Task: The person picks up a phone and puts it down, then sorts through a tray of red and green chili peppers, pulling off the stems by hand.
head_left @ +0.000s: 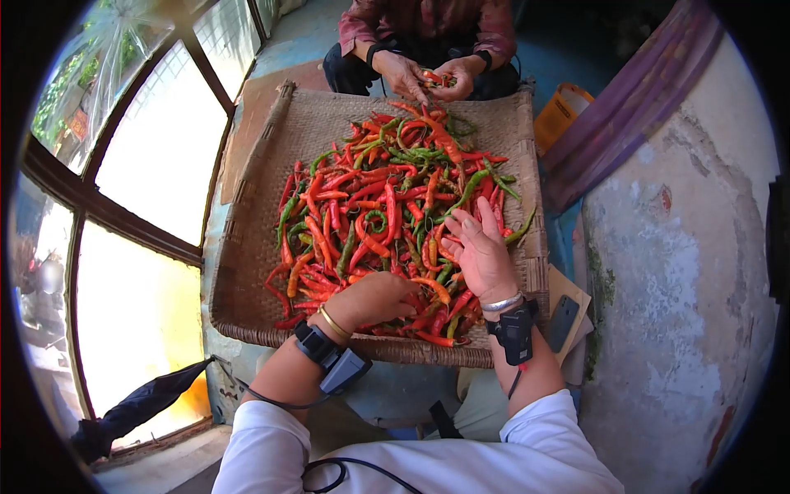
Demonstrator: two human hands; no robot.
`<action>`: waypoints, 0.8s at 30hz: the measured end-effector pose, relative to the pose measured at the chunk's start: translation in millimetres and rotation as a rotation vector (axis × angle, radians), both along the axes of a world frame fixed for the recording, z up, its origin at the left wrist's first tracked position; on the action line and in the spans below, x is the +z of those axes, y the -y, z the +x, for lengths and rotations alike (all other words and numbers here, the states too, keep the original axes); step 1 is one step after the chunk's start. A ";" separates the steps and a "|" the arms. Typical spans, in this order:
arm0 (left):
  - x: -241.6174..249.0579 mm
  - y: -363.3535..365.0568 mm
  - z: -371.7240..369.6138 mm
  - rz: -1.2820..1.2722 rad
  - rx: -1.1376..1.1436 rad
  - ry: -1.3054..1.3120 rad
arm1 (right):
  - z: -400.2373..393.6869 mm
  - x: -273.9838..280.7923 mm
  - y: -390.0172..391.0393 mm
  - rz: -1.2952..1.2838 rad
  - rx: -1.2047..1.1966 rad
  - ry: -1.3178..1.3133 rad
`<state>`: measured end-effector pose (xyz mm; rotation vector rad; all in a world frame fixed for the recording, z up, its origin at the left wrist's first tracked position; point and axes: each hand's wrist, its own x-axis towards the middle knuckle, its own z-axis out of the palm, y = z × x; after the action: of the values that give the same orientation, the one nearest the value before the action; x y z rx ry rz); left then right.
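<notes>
A large heap of chili peppers [389,210], mostly red with some orange and green, lies in a woven basket tray [247,272]. My left hand [374,300] is low over the near side of the heap, its back toward me and its fingers curled down among the peppers. What those fingers hold, if anything, is hidden. Farther right, my right hand [484,251] is raised at the heap's right edge, with palm turned inward and fingers spread. Nothing shows in it. A green chili pepper [521,227] lies just beyond its fingers.
Across the tray, another person's hands [428,78] hold several small peppers. A phone [564,321] lies on a board right of the tray. An orange container [561,115] stands behind, near a purple curtain [634,107]. Windows and a dark umbrella [144,403] are at left.
</notes>
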<state>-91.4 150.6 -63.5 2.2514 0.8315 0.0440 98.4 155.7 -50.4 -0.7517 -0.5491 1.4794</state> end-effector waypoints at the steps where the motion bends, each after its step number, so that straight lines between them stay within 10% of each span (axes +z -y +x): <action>1: -1.5 0.0 0.7 0.004 -0.004 -0.001 | -0.7 -4.7 1.4 -0.052 0.062 0.125; 9: -13.2 -1.5 14.9 -0.063 0.101 0.017 | -14.4 -6.6 15.0 0.140 0.606 1.199; 16: -18.6 7.7 22.8 0.081 -0.010 0.106 | -12.4 -11.6 13.4 -0.127 0.375 0.548; 24: -25.6 14.9 28.9 0.245 -0.097 0.037 | -9.7 -8.8 16.1 -0.195 0.409 0.399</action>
<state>-62.5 135.7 -89.1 2.5101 0.7288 0.1483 88.7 139.6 -59.2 -1.1511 -0.9101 1.7871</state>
